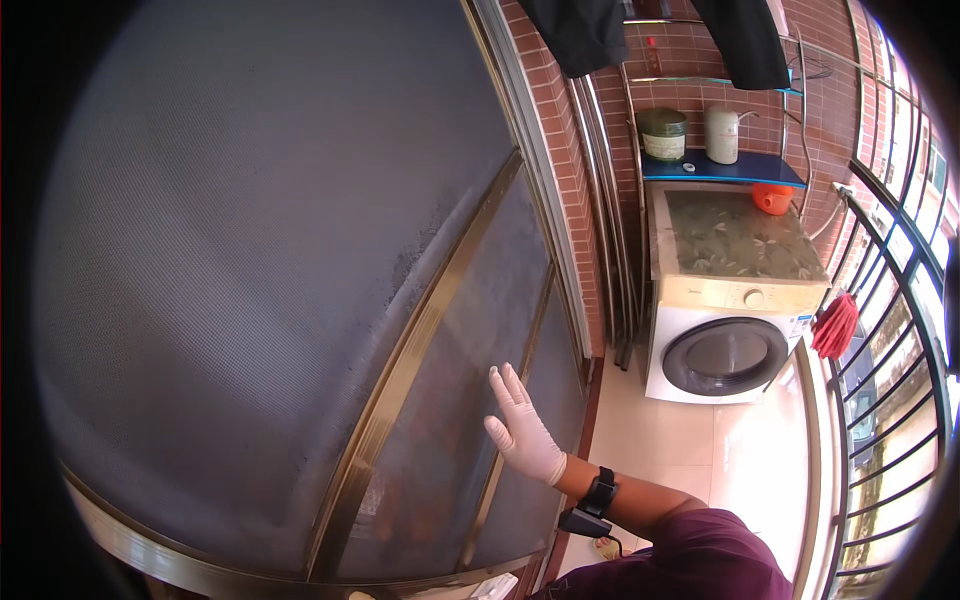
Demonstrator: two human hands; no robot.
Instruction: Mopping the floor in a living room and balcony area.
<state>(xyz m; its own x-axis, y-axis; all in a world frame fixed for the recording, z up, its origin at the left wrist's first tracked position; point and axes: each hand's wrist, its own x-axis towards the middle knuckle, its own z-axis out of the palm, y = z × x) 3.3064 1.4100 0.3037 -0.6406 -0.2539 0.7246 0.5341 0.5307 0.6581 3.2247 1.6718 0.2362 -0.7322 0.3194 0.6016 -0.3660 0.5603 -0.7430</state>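
My right hand (523,442), in a white glove, is raised with its fingers extended and thumb apart, holding nothing. It is in front of the glass pane (442,405) of a sliding door; whether it touches the pane cannot be told. A gold-coloured metal frame (416,337) runs at a slant left of the hand. Beyond that frame a large grey, finely textured door panel (247,247) fills the left side, with dark patches near its edge. A black strap with a small device (592,502) sits around my right wrist. My left hand is out of view.
A front-loading Midea washing machine (724,352) stands at the back, an orange dipper (772,199) on top. Above it, a rack shelf (739,171) holds a green tub and a white jug. Metal poles (611,225) lean nearby. A red mop head (836,326) hangs by the railing (885,352).
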